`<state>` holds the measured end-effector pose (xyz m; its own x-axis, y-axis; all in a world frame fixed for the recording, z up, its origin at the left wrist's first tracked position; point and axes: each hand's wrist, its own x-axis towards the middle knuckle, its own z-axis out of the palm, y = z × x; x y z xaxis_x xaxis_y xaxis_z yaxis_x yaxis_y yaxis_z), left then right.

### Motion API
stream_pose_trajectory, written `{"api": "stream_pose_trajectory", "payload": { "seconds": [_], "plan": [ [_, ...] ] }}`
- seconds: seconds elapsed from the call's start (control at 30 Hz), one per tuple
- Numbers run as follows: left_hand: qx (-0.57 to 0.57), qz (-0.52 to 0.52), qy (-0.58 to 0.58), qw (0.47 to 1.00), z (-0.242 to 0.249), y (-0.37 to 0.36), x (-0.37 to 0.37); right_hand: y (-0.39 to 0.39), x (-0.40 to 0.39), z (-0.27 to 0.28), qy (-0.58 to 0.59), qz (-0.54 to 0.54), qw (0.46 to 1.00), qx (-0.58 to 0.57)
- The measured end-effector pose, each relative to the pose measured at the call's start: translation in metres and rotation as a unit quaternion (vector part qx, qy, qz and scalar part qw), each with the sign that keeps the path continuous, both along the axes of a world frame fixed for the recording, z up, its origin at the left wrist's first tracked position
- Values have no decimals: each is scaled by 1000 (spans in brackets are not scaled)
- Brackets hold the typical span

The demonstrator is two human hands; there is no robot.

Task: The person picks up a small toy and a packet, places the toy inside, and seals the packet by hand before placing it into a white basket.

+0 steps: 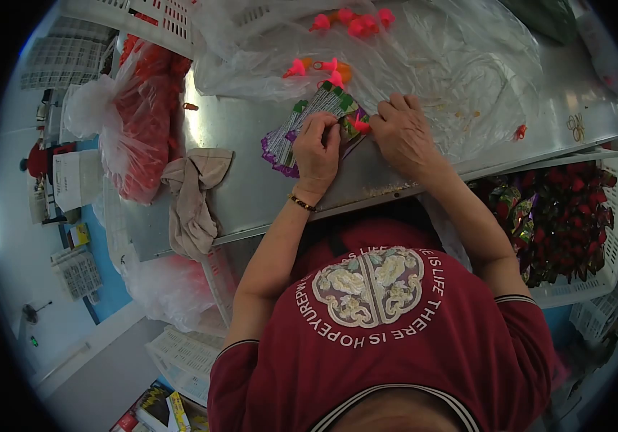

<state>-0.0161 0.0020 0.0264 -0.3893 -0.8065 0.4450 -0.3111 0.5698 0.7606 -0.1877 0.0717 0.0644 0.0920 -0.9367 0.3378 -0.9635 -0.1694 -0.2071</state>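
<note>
My left hand (317, 153) rests over a fanned stack of printed packets (280, 140) with purple and green edges on the metal table, its fingers closed at the upper packet. Close on its right, my right hand (404, 135) has its fingers curled together beside a small bright red-pink piece (358, 124) at the packet's edge. Whatever lies inside its fingers is hidden. Above the packets, pink and orange pieces (336, 72) lie on clear plastic sheeting (460, 65).
A beige cloth (197, 194) hangs over the table's front-left edge. Bags of red items (143, 122) stand at the left. A white basket (615, 216) of dark red wrapped pieces is at the right. More pink pieces (363, 25) lie farther back on the plastic.
</note>
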Motion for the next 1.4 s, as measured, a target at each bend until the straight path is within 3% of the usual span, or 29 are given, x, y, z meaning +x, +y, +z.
{"api": "stream_pose_trajectory", "payload": {
  "seconds": [0.07, 0.23, 0.47, 0.57, 0.63, 0.83, 0.97, 1.03, 1.1, 1.17, 1.2, 1.23, 1.27, 1.33, 1.4],
  "plan": [
    [-16, -15, -15, 1000, 7, 1, 1, -4, -3, 2, 24, 13, 999, 20],
    [-40, -42, -29, 998, 12, 4, 4, -11, -1, -5, -42, 45, 998, 28],
    [-32, -42, 7, 999, 22, 9, 2, -7, 17, -10, -158, -21, 987, 1],
    [-45, -35, 15, 998, 21, 9, 2, -9, 20, -17, -235, -28, 972, -20],
    [-57, -29, 20, 998, 24, 8, 3, -13, 23, -24, -375, -39, 926, -24],
    [-51, -28, 17, 998, 31, 7, 5, -23, 18, -25, -375, -3, 919, 121],
    [-81, -24, -9, 996, 39, 7, 6, -23, 15, -9, -285, 28, 958, 32],
    [-67, -11, -15, 998, 44, 6, 5, -20, 18, 5, -226, 23, 970, -83],
    [-110, -19, -16, 994, 49, 8, 2, -22, 20, 2, -241, 36, 966, -87],
    [-82, -15, 3, 997, 47, 8, 0, -25, 20, -2, -256, 47, 961, -90],
    [-54, -12, 20, 998, 46, 7, 0, -29, 16, -3, -431, 16, 898, 83],
    [-53, -12, 22, 998, 46, 7, -1, -31, 14, -4, -578, -17, 776, 252],
    [-47, -5, 33, 998, 46, 6, -2, -30, 16, -7, -576, -18, 777, 254],
    [-40, 5, 46, 998, 50, 4, -2, -28, 23, -7, -677, 11, 712, 187],
    [-16, 31, 73, 997, 57, 0, 1, -21, 18, 14, -648, 36, 744, 161]
  ]
}}
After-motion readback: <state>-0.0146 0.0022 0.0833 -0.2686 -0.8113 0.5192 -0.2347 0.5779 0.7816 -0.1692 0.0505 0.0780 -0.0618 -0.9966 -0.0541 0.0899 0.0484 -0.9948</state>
